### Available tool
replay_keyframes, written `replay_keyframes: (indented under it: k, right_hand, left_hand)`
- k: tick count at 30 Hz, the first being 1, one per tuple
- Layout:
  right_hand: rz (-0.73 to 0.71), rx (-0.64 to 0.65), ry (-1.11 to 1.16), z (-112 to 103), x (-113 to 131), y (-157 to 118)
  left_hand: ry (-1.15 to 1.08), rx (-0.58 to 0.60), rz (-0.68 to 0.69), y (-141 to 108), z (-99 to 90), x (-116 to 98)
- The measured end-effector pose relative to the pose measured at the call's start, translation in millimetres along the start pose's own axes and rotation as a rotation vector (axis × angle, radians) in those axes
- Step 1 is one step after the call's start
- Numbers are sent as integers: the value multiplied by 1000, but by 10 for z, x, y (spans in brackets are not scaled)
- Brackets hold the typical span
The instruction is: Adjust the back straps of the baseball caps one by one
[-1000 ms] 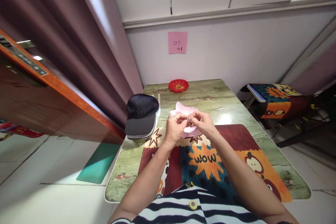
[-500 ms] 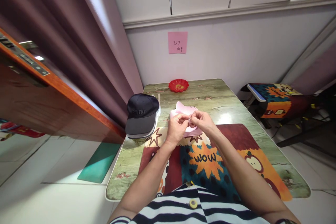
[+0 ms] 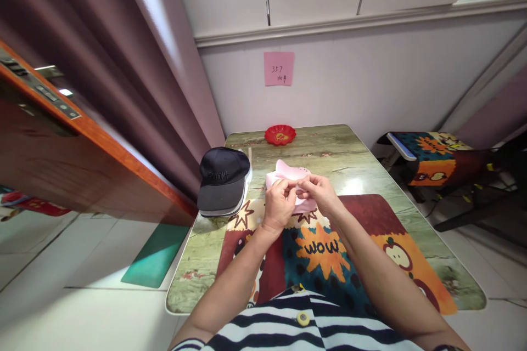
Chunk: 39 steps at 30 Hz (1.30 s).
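Note:
A pale pink cap-like item [image 3: 284, 167] with a curved upper edge and small dark dots lies on the table, partly hidden by my hands. My left hand [image 3: 278, 201] is over its near left side, with thumb and fingers pinched together. From the right, my right hand [image 3: 321, 192] meets it, also in a pinch. The fingertips of both hands almost touch over the pink item and seem to grip a narrow part of it; what exactly is between them is too small to tell.
A black cap [image 3: 222, 178] rests on a white one at the table's [image 3: 329, 148] left edge. At the back stands a red scalloped dish [image 3: 280, 135]. A patterned "WOW" mat [image 3: 370, 219] lies in front. A wooden door [image 3: 102, 148] is at left, a mat-covered stool [image 3: 436, 156] at right.
My left hand has turned slightly and moved a little right, its fingers more curled. My right hand's fingers have shifted slightly. The pink item stays in nearly the same place.

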State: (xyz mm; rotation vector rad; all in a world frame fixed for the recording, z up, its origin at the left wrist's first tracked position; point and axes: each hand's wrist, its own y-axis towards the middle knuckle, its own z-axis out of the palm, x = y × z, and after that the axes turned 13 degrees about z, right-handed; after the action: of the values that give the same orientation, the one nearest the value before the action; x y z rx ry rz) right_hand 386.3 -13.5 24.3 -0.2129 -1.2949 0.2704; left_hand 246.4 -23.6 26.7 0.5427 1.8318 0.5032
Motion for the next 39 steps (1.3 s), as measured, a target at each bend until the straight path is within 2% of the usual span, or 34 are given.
replay_keyframes:
  k: [4,10,13,21,25,32,35,39]
  right_hand:
    - [-15,-18,22,9,-16,-17]
    - [-85,-12,14,3,-56,-1]
    - [-115,-8,-7,0,-99,22]
    - [-271,-82,13,54,-280,118]
    - [-371,-114,3,58,-387,192]
    - [-394,-101,-13,19,-481,289]
    - [-393,-86,-13,3,-474,316]
    - [-389,-130,17,-13,-467,317]
  left_hand:
    - [-12,-3,-22,3,-3,11]
    - [-273,12,-192,17,9,85]
    - [-309,-13,-237,3,27,136]
    - [-253,-52,-203,11,80,164]
    - [-110,-58,-167,47,129,191]
    - [163,-70,-166,101,209,240]
    - [150,-78,-186,120,218,209]
    - [-38,-69,-249,121,210,150]
